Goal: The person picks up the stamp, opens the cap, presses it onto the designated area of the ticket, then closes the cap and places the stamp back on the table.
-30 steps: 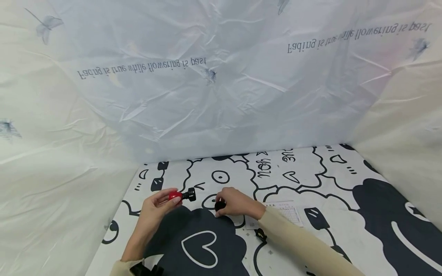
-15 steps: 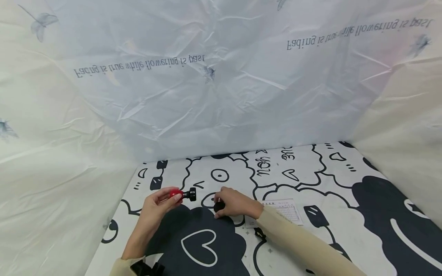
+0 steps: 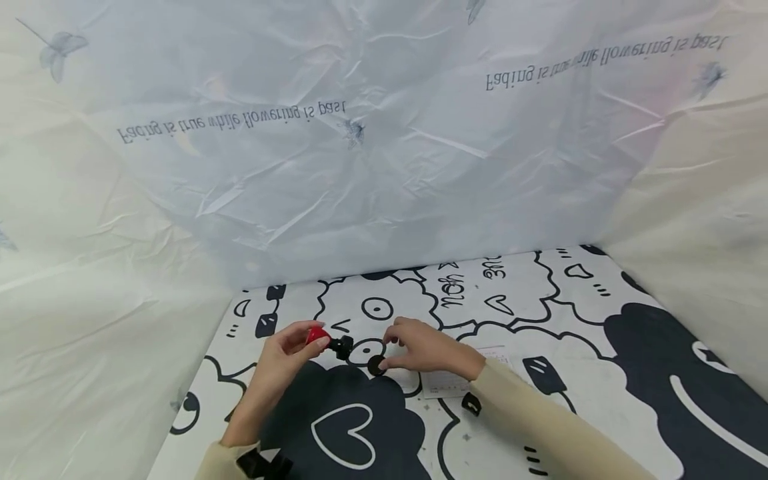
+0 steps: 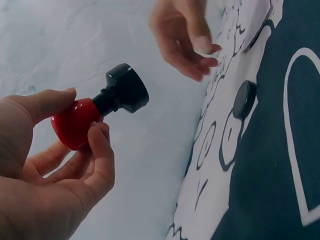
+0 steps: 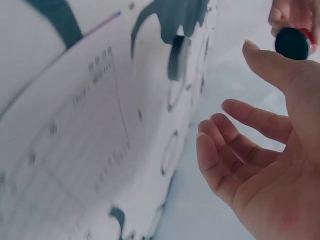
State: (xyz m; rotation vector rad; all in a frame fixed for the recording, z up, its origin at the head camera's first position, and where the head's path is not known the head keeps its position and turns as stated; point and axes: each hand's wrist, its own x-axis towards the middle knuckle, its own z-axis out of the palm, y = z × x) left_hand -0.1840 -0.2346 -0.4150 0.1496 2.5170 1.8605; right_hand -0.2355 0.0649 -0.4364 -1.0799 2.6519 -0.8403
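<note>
In the head view my left hand (image 3: 281,357) holds a hand stamp by its red, rounded handle (image 3: 318,335), between thumb and fingers. The stamp's black neck and round black head (image 4: 127,87) point away from the palm, in the air above the table. A round black cap (image 3: 376,365) stays on the table just right of the stamp; the left wrist view shows the cap (image 4: 244,100) as a flat disc. Close beside it is my right hand (image 3: 420,347). In the right wrist view this hand (image 5: 265,170) has its fingers spread and loosely bent, with nothing between them.
A printed sheet of paper (image 3: 447,385) with a table on it lies partly under the right forearm. The tabletop carries a black-and-white cartoon cover (image 3: 342,433). Wrinkled white sheeting (image 3: 384,200) hangs behind and at both sides.
My right hand has let go of the black cap, which now rests on the table, and has drawn off to the right. The left hand has moved slightly right, the stamp's head tipping downward.
</note>
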